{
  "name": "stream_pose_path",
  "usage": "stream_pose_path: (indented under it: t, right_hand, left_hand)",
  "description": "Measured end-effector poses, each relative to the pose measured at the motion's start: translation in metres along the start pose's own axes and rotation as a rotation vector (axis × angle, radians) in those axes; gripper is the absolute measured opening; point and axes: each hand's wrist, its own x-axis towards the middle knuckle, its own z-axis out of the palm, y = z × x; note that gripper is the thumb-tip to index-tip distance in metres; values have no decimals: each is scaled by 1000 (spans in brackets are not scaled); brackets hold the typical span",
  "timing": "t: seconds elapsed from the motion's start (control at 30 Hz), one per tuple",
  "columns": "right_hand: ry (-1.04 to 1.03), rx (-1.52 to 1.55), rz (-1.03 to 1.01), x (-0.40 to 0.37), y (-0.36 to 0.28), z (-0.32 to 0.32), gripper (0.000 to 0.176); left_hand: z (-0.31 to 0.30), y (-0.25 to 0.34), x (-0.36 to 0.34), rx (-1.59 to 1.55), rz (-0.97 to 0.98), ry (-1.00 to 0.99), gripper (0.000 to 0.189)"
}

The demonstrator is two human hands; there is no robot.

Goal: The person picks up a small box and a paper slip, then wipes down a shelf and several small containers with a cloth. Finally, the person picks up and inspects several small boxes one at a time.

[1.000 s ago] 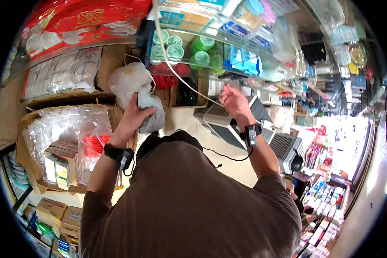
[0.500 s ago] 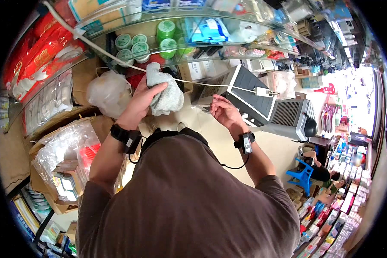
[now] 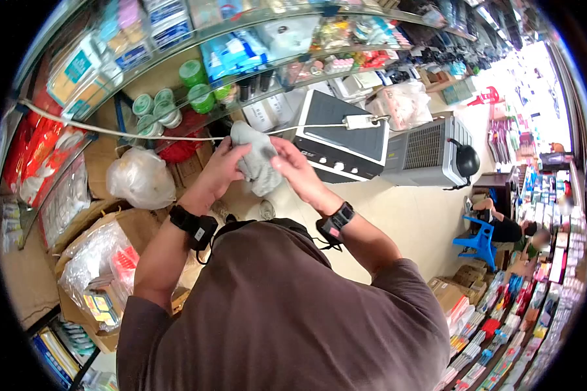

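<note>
A light grey-green cloth (image 3: 257, 163) hangs bunched between my two hands, in front of the glass shelves. My left hand (image 3: 220, 167) grips it from the left, thumb pressed on the cloth. On the other side, my right hand (image 3: 298, 171) has its fingers closed on the cloth's right edge, and a dark patch shows on the cloth there. A white cable (image 3: 183, 138) runs across behind the cloth to a white power strip (image 3: 360, 122) lying on a black-topped appliance (image 3: 345, 130). Whether the cable touches the cloth I cannot tell.
Glass shelves (image 3: 287, 62) with packets and green tubs (image 3: 200, 98) run along the front. A tied plastic bag (image 3: 140, 178) and an open carton (image 3: 104, 260) are at left. A grey air cooler (image 3: 427, 153), a blue stool (image 3: 477, 242) and a seated person (image 3: 505, 228) are at right.
My right hand has moved left from beside the appliance and taken hold of the cloth. The view has shifted, so the shelves and tubs appear farther left.
</note>
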Motion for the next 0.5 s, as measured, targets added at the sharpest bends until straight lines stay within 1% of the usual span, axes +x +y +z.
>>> stream_pose_path:
  t: [0.03,0.07,0.17,0.2,0.23,0.3,0.33,0.37,0.4,0.5]
  right_hand:
    - [-4,-73,-117,-2,-3,1,57]
    - [15,-121,-92,-7,-11,0,58]
    - [69,-159,-21,-14,5,-27,55]
    - [95,-146,20,-16,10,-39,48]
    - [113,-74,42,-18,11,-49,32]
    - [116,107,73,-23,17,-73,27]
    - [125,183,106,-26,15,-82,27]
    - [137,256,136,-28,13,-91,27]
    - [110,259,188,-30,10,-98,27]
    - [91,155,211,-41,3,-109,27]
  left_hand:
    - [14,-1,0,110,20,28,56]
    - [24,-1,2,193,43,4,63]
    - [49,1,5,359,54,-76,62]
    - [52,-3,10,383,86,-77,60]
    - [49,-7,17,466,131,-58,58]
    - [44,-12,29,636,216,-30,54]
    - [48,-10,27,594,271,-37,51]
    - [51,-3,24,695,251,-47,51]
    - [55,5,21,795,233,-60,51]
    - [64,6,24,1010,235,-53,49]
